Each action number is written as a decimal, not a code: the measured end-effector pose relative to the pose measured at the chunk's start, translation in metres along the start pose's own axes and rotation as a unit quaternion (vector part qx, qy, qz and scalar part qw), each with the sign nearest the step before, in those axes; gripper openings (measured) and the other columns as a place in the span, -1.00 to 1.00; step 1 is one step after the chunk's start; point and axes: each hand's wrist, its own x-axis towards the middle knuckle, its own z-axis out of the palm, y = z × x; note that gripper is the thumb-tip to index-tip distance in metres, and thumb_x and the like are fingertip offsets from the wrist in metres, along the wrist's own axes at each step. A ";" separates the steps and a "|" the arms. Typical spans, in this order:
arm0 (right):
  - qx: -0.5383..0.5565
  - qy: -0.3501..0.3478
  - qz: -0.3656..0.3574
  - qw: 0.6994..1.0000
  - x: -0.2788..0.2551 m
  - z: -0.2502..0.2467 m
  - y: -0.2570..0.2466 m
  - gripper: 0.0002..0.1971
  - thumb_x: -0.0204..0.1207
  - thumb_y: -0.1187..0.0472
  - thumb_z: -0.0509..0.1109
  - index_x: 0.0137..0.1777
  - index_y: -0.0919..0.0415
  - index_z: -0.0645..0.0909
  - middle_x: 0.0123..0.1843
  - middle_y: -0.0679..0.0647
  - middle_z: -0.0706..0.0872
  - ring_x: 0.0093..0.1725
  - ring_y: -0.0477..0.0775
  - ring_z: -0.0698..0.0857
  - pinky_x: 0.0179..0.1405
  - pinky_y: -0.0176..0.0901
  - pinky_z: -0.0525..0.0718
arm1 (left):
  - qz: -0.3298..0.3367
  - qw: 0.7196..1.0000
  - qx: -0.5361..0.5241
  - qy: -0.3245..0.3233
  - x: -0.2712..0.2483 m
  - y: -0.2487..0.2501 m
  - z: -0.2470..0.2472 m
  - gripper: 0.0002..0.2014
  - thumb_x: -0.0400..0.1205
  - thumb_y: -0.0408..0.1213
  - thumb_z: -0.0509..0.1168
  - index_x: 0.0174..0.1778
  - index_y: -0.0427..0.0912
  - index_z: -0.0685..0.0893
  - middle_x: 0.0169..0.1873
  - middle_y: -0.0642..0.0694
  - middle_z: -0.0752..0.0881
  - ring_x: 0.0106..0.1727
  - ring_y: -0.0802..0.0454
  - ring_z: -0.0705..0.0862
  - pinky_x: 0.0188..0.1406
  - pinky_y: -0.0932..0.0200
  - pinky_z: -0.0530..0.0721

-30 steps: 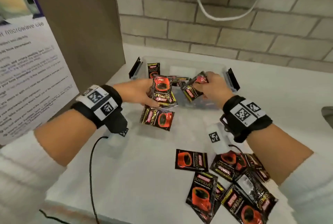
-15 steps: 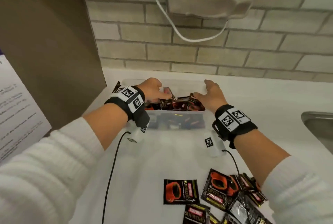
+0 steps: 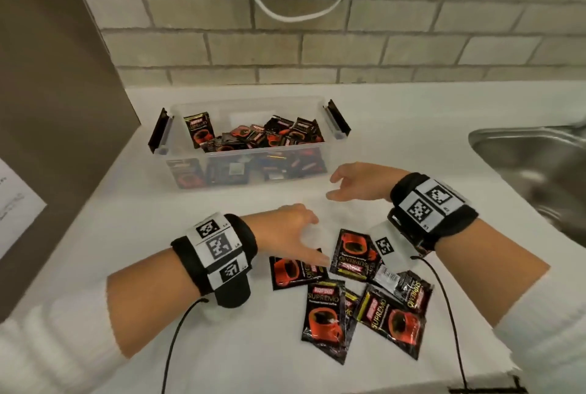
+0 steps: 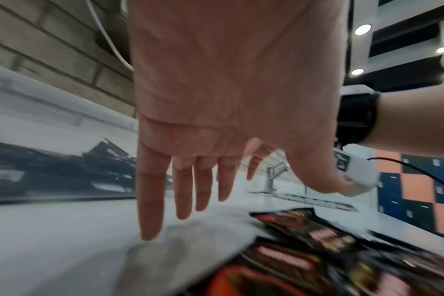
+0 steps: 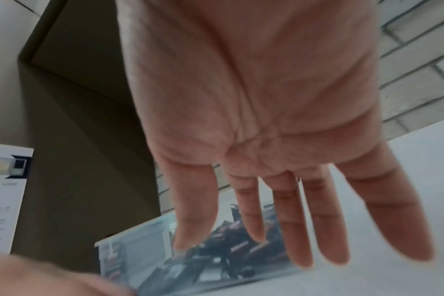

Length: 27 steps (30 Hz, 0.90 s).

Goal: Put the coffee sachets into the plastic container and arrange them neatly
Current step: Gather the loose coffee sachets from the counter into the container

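Note:
A clear plastic container (image 3: 187,159) with black side latches stands on the white counter and holds a jumbled heap of black-and-red coffee sachets (image 3: 253,137). Several more sachets (image 3: 326,311) lie loose on the counter nearer to me. My left hand (image 3: 295,235) hovers just above the loose pile, fingers straight and spread, holding nothing; the left wrist view shows the open palm (image 4: 216,100) over the sachets (image 4: 304,250). My right hand (image 3: 352,183) hangs between container and pile, fingers relaxed and empty; its wrist view shows the straight fingers (image 5: 292,210) with the container (image 5: 129,252) beyond.
A steel sink (image 3: 532,165) is sunk into the counter at the right. A brown cabinet side (image 3: 54,108) with a paper notice rises at the left. A brick wall (image 3: 317,45) with a white cable runs behind. Black cables trail from both wristbands.
Both hands have left the container, pulled back toward me and now hang empty over the loose sachets. The sachets they held a second ago lie in the container.

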 end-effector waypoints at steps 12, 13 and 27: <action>-0.090 -0.010 0.237 0.967 -0.044 0.073 0.025 0.08 0.25 -0.49 0.31 0.57 0.25 0.11 0.48 0.26 0.41 0.43 0.26 0.46 0.39 0.05 0.47 | 0.025 0.997 0.070 -0.017 -0.008 0.022 0.048 -0.11 0.31 0.17 0.52 0.47 -0.11 0.30 0.29 -0.14 0.33 0.33 -0.13 0.33 0.27 -0.13 0.52; -0.109 0.011 0.243 0.964 -0.045 0.076 0.025 0.09 0.22 -0.50 0.33 0.56 0.26 0.13 0.46 0.27 0.41 0.43 0.27 0.45 0.42 0.07 0.45 | 0.024 0.998 0.054 -0.027 -0.008 0.022 0.046 -0.14 0.32 0.13 0.53 0.46 -0.06 0.31 0.28 -0.14 0.35 0.31 -0.12 0.35 0.28 -0.10 0.52; 0.236 0.119 0.114 0.958 -0.023 0.083 0.017 -0.43 0.22 0.36 0.62 0.20 0.24 0.44 0.06 0.12 0.56 0.09 0.13 0.57 0.09 -0.01 0.65 | 0.029 0.998 -0.057 0.007 -0.010 -0.009 0.033 -0.70 0.53 -0.28 0.42 0.15 -0.07 0.55 0.22 -0.06 0.54 0.04 0.02 0.56 -0.12 0.25 0.53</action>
